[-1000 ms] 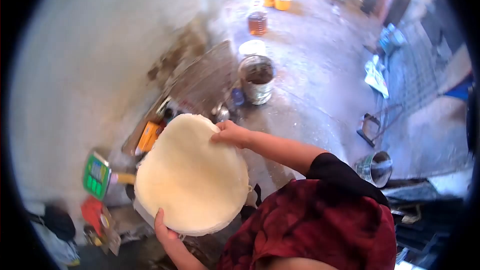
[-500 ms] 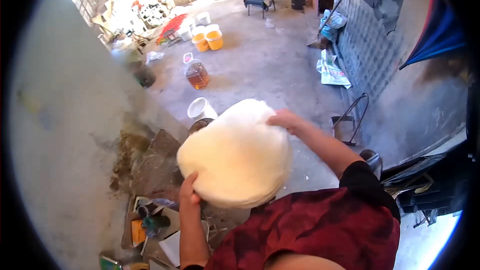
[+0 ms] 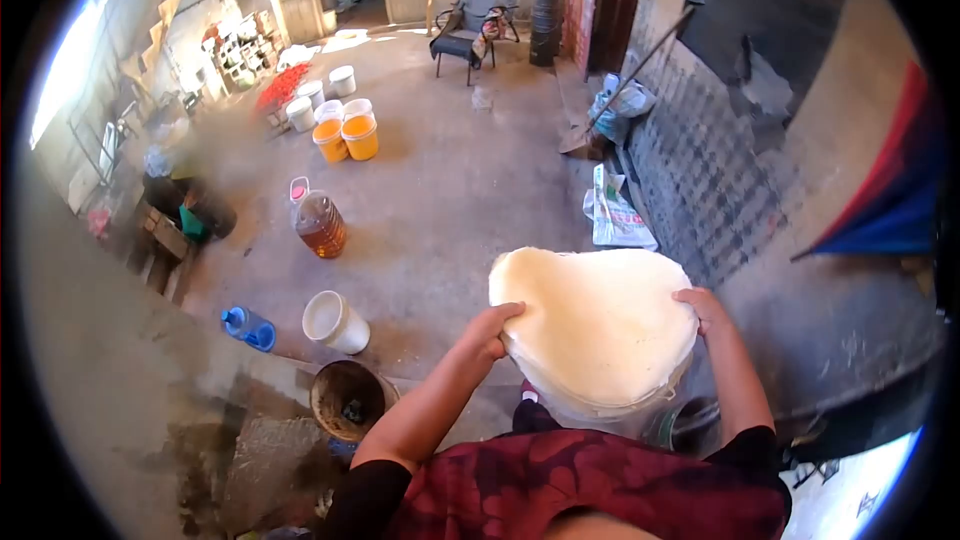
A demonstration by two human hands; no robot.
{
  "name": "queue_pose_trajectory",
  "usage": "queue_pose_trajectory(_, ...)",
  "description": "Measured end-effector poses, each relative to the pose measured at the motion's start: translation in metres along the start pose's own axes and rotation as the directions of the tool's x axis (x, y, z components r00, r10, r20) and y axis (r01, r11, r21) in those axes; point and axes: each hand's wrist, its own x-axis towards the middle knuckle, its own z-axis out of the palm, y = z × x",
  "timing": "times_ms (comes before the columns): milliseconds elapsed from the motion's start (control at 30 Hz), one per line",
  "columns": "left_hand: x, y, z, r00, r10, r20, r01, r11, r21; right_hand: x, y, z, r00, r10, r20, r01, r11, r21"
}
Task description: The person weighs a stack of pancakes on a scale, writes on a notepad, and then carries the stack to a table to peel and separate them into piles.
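Note:
A thick, round, cream-white stack of thin soft sheets (image 3: 600, 325) is held out in front of my body. Its layers show along the lower edge, and its top sags in the middle. My left hand (image 3: 492, 328) grips the left edge, thumb on top. On the opposite edge my right hand (image 3: 704, 310) is closed the same way. The fingers beneath the stack are hidden on both sides. Whether the sheets are flatbread or another material I cannot make out. Below the right side of the stack, a dark round container (image 3: 692, 425) is partly covered.
A grimy bucket (image 3: 350, 400), a white bucket (image 3: 340, 325) and a blue bottle (image 3: 248, 328) stand to the left. Beyond are a jug of amber liquid (image 3: 320, 225), orange-filled buckets (image 3: 362, 138) and a chair (image 3: 470, 30). A long-handled shovel (image 3: 640, 80) leans at right.
The stack has swung to the right in my view and is held more level between both hands. My view has turned, bringing the blue bottle and the grimy bucket's opening into sight.

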Motion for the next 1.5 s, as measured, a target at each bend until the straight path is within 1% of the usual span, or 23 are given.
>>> queue_pose_trajectory(67,0.053,0.034,0.012,1.0,0.007,0.015,-0.008,1.0,0.031,0.052,-0.043,0.01,1.0,-0.007,0.028,0.007,1.0,-0.002)
queue_pose_trajectory(167,0.101,0.078,0.027,0.994,-0.064,-0.087,0.065,0.998,0.002,0.101,-0.076,0.026,0.996,0.038,0.082,-0.042,0.998,0.046)
queue_pose_trajectory(233,0.121,0.118,0.044,0.996,-0.005,-0.088,0.006,1.0,0.003,0.157,-0.101,0.031,0.993,0.027,0.114,-0.035,0.997,0.071)
queue_pose_trajectory(267,0.131,0.136,0.049,0.996,0.022,-0.087,-0.023,1.0,-0.005,0.184,-0.111,0.038,0.996,0.019,0.09,-0.021,1.0,0.02)
queue_pose_trajectory(367,0.17,0.191,0.044,0.992,0.046,-0.115,-0.053,0.997,-0.06,0.245,-0.145,0.069,0.991,0.008,0.137,-0.017,0.998,0.066)
queue_pose_trajectory(400,0.186,0.211,0.041,0.99,0.072,-0.122,-0.077,0.996,-0.036,0.275,-0.149,0.074,0.989,-0.017,0.146,0.007,0.998,0.066)
queue_pose_trajectory(500,0.234,0.277,0.032,0.998,0.052,-0.038,-0.052,0.999,-0.01,0.325,-0.182,0.115,0.983,-0.06,0.175,0.051,0.997,0.059)
queue_pose_trajectory(600,0.289,0.337,0.024,0.994,0.106,-0.025,-0.105,0.994,0.037,0.39,-0.2,0.137,0.985,-0.084,0.152,0.083,0.997,0.01)
queue_pose_trajectory(633,0.308,0.363,0.027,0.991,0.136,-0.013,-0.135,0.99,0.049,0.408,-0.213,0.144,0.984,-0.106,0.141,0.108,0.994,-0.004)
queue_pose_trajectory(667,0.323,0.384,0.03,0.988,0.153,0.012,-0.153,0.988,0.02,0.438,-0.219,0.151,0.988,-0.14,0.068,0.142,0.99,-0.021)
queue_pose_trajectory(700,0.342,0.403,0.032,0.99,0.134,0.038,-0.134,0.991,-0.011,0.466,-0.232,0.149,0.987,-0.132,0.087,0.134,0.991,-0.013)
queue_pose_trajectory(767,0.375,0.448,0.034,0.995,0.08,0.055,-0.079,0.997,-0.019,0.494,-0.25,0.176,0.987,-0.101,0.123,0.093,0.993,0.067)
queue_pose_trajectory(800,0.39,0.468,0.038,0.998,0.062,-0.002,-0.062,0.998,0.006,0.506,-0.264,0.191,0.989,-0.083,0.125,0.072,0.994,0.088)
queue_pose_trajectory(933,0.471,0.546,0.038,0.999,0.036,0.018,-0.036,0.999,-0.007,0.604,-0.297,0.218,0.993,-0.099,0.07,0.09,0.989,0.12)
queue_pose_trajectory(1000,0.507,0.585,0.034,0.999,0.036,-0.008,-0.036,0.999,-0.013,0.667,-0.319,0.234,0.989,-0.09,0.115,0.081,0.993,0.087)
queue_pose_trajectory(1067,0.546,0.612,0.013,0.994,0.085,0.063,-0.081,0.995,-0.055,0.727,-0.332,0.255,0.986,-0.084,0.143,0.079,0.996,0.039)
queue_pose_trajectory(1100,0.566,0.637,0.006,0.987,0.125,0.1,-0.12,0.991,-0.055,0.765,-0.343,0.27,0.982,-0.112,0.154,0.11,0.994,0.02)
queue_pose_trajectory(1133,0.582,0.66,0.001,0.989,0.14,-0.039,-0.14,0.99,-0.001,0.8,-0.348,0.289,0.978,-0.132,0.162,0.132,0.991,0.013)
queue_pose_trajectory(1233,0.616,0.734,-0.022,0.967,0.208,-0.145,-0.217,0.975,-0.05,0.887,-0.387,0.362,0.95,-0.06,0.307,0.053,0.998,0.032)
queue_pose_trajectory(1300,0.626,0.784,-0.034,0.958,0.267,-0.104,-0.278,0.954,-0.116,0.965,-0.404,0.405,0.936,-0.034,0.349,0.059,0.996,-0.062)
queue_pose_trajectory(1367,0.646,0.836,-0.054,0.933,0.322,-0.159,-0.344,0.929,-0.138,1.008,-0.434,0.465,0.921,-0.015,0.389,0.023,1.0,-0.014)
queue_pose_trajectory(1467,0.689,0.917,-0.077,0.903,0.361,-0.233,-0.39,0.916,-0.092,1.092,-0.468,0.526,0.884,0.018,0.467,0.03,0.995,-0.094)
queue_pose_trajectory(1500,0.703,0.937,-0.087,0.897,0.359,-0.257,-0.389,0.918,-0.08,1.117,-0.466,0.54,0.896,0.012,0.444,0.028,0.996,-0.083)
